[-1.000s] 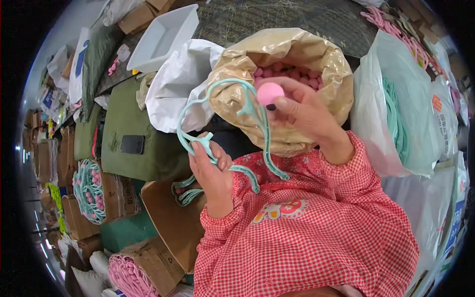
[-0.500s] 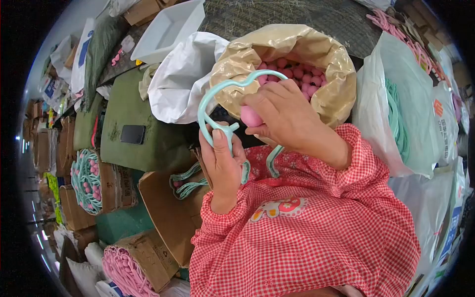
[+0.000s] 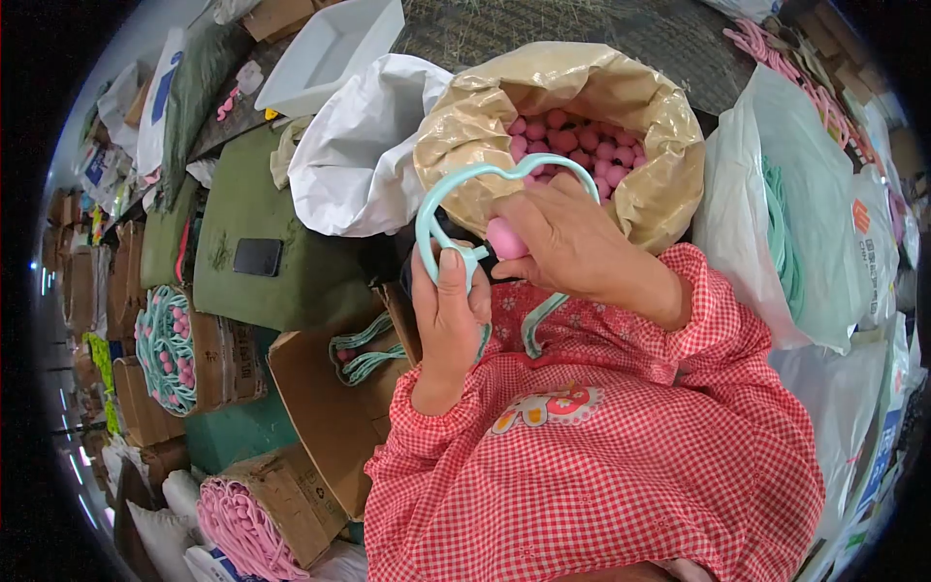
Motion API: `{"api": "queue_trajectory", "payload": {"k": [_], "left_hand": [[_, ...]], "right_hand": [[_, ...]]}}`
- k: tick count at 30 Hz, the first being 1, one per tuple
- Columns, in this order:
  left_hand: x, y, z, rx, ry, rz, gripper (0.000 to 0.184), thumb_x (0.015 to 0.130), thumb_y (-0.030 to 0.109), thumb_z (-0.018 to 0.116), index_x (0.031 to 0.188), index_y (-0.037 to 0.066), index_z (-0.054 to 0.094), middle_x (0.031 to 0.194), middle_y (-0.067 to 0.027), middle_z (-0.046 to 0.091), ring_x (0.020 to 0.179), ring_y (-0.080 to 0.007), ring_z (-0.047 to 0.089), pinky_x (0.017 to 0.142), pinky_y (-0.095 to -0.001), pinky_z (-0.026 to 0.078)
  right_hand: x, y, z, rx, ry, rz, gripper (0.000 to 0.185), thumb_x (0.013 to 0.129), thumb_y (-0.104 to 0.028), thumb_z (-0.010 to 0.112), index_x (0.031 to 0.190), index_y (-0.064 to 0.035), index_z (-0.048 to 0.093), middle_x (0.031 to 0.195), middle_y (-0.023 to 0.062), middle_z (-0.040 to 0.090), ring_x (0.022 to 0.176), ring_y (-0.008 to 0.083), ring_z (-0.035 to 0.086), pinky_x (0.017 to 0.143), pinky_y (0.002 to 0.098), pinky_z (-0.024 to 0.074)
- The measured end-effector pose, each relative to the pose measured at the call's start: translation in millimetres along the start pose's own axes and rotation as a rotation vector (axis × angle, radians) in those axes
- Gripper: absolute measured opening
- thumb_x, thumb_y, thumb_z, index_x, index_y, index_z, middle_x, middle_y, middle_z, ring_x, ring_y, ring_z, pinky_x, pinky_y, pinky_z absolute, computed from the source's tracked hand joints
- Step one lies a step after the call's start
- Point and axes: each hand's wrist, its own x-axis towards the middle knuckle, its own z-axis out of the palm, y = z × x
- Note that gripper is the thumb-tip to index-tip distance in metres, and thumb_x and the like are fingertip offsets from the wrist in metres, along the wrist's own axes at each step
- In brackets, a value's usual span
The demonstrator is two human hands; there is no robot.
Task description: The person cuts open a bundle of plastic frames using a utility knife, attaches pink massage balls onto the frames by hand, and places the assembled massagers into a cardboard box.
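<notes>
My left hand [image 3: 448,315] is closed around a mint-green bent tube [image 3: 433,199] with a short peg on its side. The tube curves up over both hands and its free end hangs down by the apron. Between the fingers of my right hand [image 3: 567,238] is a pink ball [image 3: 504,239], right at the tip of the peg. Whether the peg has entered the ball cannot be made out. Behind my right hand, a tan sack [image 3: 465,116] with its top rolled back holds many pink balls [image 3: 582,141].
A white sack [image 3: 339,175] stands left of the tan one. A phone [image 3: 258,257] lies on a green cushion [image 3: 218,291]. Cardboard boxes [image 3: 310,417] fill the lower left, some with mint or pink tubes. A plastic bag [image 3: 742,223] of mint tubes is at right.
My right hand has brought the pink ball down against the peg. The mint-green tube and my left hand have shifted slightly right.
</notes>
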Motion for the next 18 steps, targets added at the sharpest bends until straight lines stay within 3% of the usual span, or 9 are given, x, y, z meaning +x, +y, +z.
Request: {"api": "queue_trajectory", "payload": {"k": [4, 8, 10, 11, 13, 17, 18], "left_hand": [[-4, 0, 3, 0.045, -0.042, -0.096, 0.025, 0.102, 0.029, 0.04, 0.109, 0.004, 0.043, 0.061, 0.0013, 0.042, 0.046, -0.0039, 0.034, 0.04, -0.0189, 0.027], [-7, 2, 0, 0.069, -0.14, -0.12, 0.028, 0.102, 0.029, 0.042, 0.114, 0.004, 0.042, 0.063, 0.002, 0.042, 0.048, -0.0031, 0.034, 0.041, -0.0181, 0.027], [-6, 7, -1, 0.059, -0.188, -0.151, 0.029, 0.102, 0.029, 0.042, 0.116, 0.004, 0.042, 0.065, 0.0022, 0.042, 0.049, -0.0028, 0.034, 0.042, -0.0179, 0.026], [-6, 9, -1, 0.088, -0.239, -0.153, 0.03, 0.102, 0.029, 0.043, 0.118, 0.004, 0.042, 0.066, 0.0023, 0.043, 0.05, -0.0026, 0.035, 0.042, -0.0177, 0.026], [-7, 9, -2, 0.139, -0.3, -0.178, 0.032, 0.101, 0.028, 0.044, 0.121, 0.003, 0.042, 0.071, 0.0022, 0.044, 0.051, -0.0022, 0.035, 0.043, -0.0175, 0.027], [-4, -1, -8, 0.136, -0.304, -0.162, 0.035, 0.102, 0.028, 0.042, 0.125, 0.003, 0.042, 0.067, 0.0021, 0.044, 0.048, -0.0023, 0.034, 0.041, -0.0181, 0.027], [-3, -5, -8, 0.138, -0.306, -0.162, 0.035, 0.102, 0.028, 0.042, 0.125, 0.003, 0.042, 0.067, 0.0021, 0.044, 0.048, -0.0023, 0.034, 0.041, -0.0181, 0.027]], "right_hand": [[-9, 4, 5, -0.07, -0.038, 0.005, 0.035, 0.075, -0.015, 0.068, 0.103, -0.0022, 0.052, 0.081, 0.0129, 0.058, 0.077, 0.0333, 0.06, 0.064, 0.0444, 0.0419], [-8, -5, -5, -0.069, -0.099, 0.104, 0.031, 0.076, -0.013, 0.065, 0.101, -0.003, 0.052, 0.075, 0.015, 0.059, 0.071, 0.0335, 0.061, 0.058, 0.0444, 0.0421], [5, -12, -19, 0.043, -0.535, 0.374, 0.034, 0.073, -0.015, 0.067, 0.102, -0.0033, 0.052, 0.076, 0.0171, 0.061, 0.073, 0.0332, 0.063, 0.058, 0.0433, 0.0435], [1, -6, -16, 0.046, -0.535, 0.377, 0.034, 0.073, -0.015, 0.067, 0.102, -0.0033, 0.052, 0.076, 0.0171, 0.061, 0.073, 0.0332, 0.063, 0.058, 0.0433, 0.0435], [-9, 11, -4, 0.59, -0.494, 0.228, 0.032, 0.072, -0.016, 0.066, 0.099, -0.0043, 0.054, 0.078, 0.0178, 0.063, 0.073, 0.0336, 0.064, 0.059, 0.0438, 0.0448], [-9, 2, 1, 0.413, -0.458, 0.266, 0.031, 0.07, -0.016, 0.067, 0.096, -0.0047, 0.055, 0.075, 0.0159, 0.064, 0.069, 0.0349, 0.064, 0.06, 0.0436, 0.0464], [-6, -6, -1, 0.188, -0.429, 0.327, 0.03, 0.069, -0.016, 0.067, 0.095, -0.0054, 0.055, 0.072, 0.0149, 0.063, 0.066, 0.0349, 0.063, 0.058, 0.0441, 0.0458]]}}
